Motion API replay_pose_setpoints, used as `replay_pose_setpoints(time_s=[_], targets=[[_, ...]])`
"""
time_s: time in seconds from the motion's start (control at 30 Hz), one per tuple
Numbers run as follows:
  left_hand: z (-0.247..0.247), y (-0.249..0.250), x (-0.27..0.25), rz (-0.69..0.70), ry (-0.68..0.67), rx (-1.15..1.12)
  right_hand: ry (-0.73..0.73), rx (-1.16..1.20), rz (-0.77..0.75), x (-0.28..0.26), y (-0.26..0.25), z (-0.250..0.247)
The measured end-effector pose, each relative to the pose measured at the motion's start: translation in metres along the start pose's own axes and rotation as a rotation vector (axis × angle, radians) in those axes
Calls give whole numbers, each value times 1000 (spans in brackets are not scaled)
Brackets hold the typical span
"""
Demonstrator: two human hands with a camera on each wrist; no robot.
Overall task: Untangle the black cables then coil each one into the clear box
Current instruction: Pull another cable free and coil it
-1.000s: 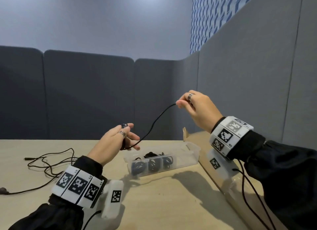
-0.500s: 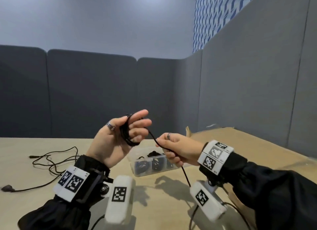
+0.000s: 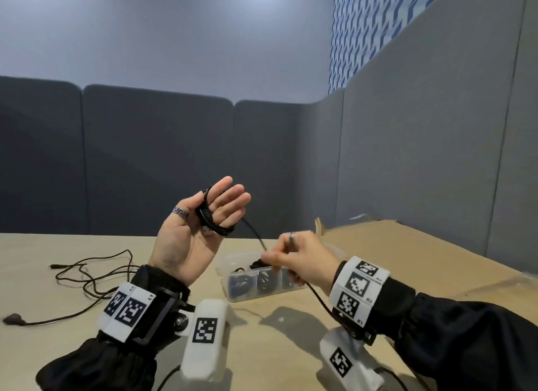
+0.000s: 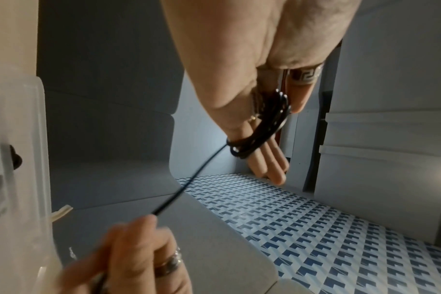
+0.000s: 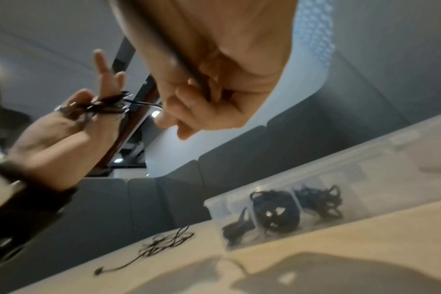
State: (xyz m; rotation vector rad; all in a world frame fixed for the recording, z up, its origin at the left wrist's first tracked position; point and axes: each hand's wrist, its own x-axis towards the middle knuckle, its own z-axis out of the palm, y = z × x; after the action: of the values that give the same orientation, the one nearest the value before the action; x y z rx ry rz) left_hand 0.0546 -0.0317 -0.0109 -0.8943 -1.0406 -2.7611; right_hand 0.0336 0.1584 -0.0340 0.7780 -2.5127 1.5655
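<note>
My left hand [image 3: 189, 239] is raised palm up, fingers nearly straight, with a black cable coil [image 3: 212, 218] wound round them; the thumb lies against the coil [image 4: 259, 129]. From the coil a free length of cable [image 3: 253, 233] runs down to my right hand [image 3: 294, 253], which pinches it between thumb and fingers just above the clear box [image 3: 230, 262]. The cable's tail passes under my right wrist. Coiled black cables [image 3: 262, 283] sit in the box's compartments [image 5: 274, 214]. A loose black cable [image 3: 96, 271] lies on the table at the left.
The wooden table [image 3: 276, 347] is walled by grey partitions at the back and right. A flattened cardboard sheet [image 3: 407, 253] covers the table's right side behind the box. The loose cable's plug [image 3: 13, 319] lies near the left edge.
My right hand came down from high on the right to just above the box, still pinching the cable. My left hand rose and turned palm up, and the coil on its fingers grew.
</note>
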Motion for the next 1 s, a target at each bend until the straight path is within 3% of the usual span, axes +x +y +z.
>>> replay_pose_setpoints(time_s=[0.07, 0.13, 0.3, 0.43, 0.53, 0.6, 0.77, 0.8, 0.87, 0.93, 1.0], targets=[[-1, -1, 2, 18, 26, 49, -234, -14, -18, -5, -2, 18], [-3, -5, 4, 42, 63, 237, -372, 59, -27, -9, -7, 29], [-5, -17, -1, 45, 21, 938, -463, 145, -27, -18, -19, 17], [-8, -9, -7, -170, -238, 1345, -504, -9, -13, -20, -23, -3], [-13, -5, -9, -152, -324, 1629, -526, -200, 25, -19, -23, -21], [-20, 0, -7, -30, -231, 1715, -524, -226, 77, -20, -19, -31], [-30, 9, -2, 272, 88, 1639, -552, -322, 116, -33, -12, -53], [-30, 8, -1, 263, 105, 1637, -497, -347, 120, -34, -13, -58], [-30, 5, -1, 121, 67, 1600, -244, -400, 52, -29, -18, -71], [-24, 3, -4, -132, -70, 1473, 58, -437, -92, -19, -25, -87], [-12, 0, -9, -359, -250, 1278, 264, -443, -196, -5, -33, -96]])
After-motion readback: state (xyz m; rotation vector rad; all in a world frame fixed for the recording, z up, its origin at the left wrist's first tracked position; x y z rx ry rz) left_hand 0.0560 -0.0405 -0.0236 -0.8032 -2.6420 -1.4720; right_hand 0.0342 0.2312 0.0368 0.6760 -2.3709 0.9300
